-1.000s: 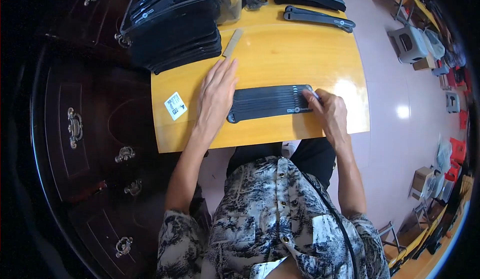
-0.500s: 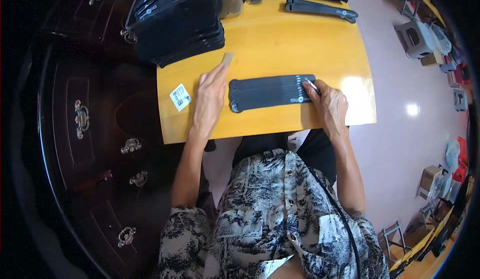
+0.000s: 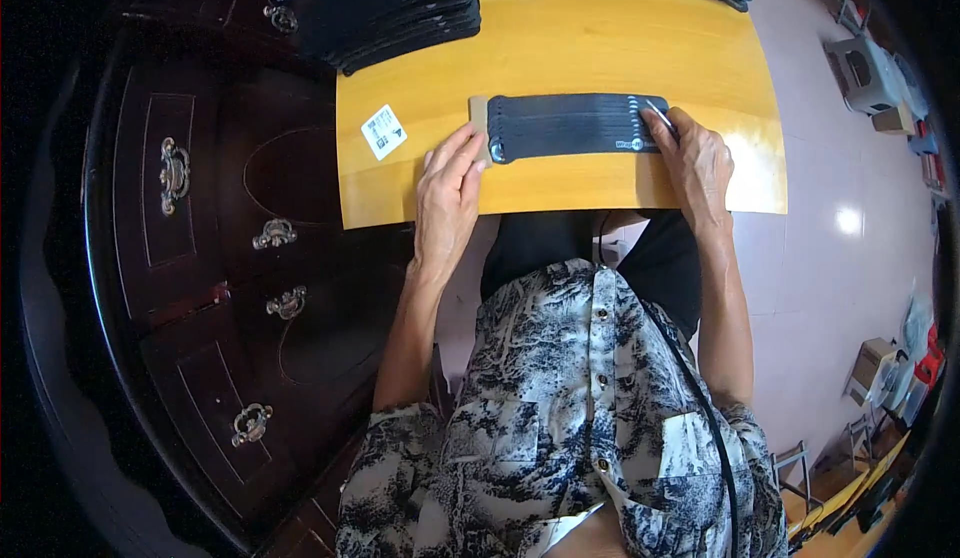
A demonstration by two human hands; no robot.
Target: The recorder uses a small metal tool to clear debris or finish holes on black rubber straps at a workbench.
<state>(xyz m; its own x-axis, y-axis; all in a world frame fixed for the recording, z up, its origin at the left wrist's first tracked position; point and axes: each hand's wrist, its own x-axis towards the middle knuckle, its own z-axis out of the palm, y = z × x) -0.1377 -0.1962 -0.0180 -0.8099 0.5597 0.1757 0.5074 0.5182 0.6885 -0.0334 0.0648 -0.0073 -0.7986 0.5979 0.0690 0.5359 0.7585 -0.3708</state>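
I see the left hand (image 3: 447,190) lying flat, fingers spread, pinning the left end of the long black ribbed pad (image 3: 575,126) mid-way across the yellow wooden tabletop (image 3: 600,38), while the right hand (image 3: 697,161) pinches a thin silvery tool (image 3: 659,118) at the pad's right end, which steadies it for working.

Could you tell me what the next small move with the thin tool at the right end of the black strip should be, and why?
Probably a short stroke with the thin tool along the right end of the black ribbed strip. The right hand already has its tip there, while the left hand presses at the strip's left end beside a small tan piece, so the strip looks steadied on the yellow table.
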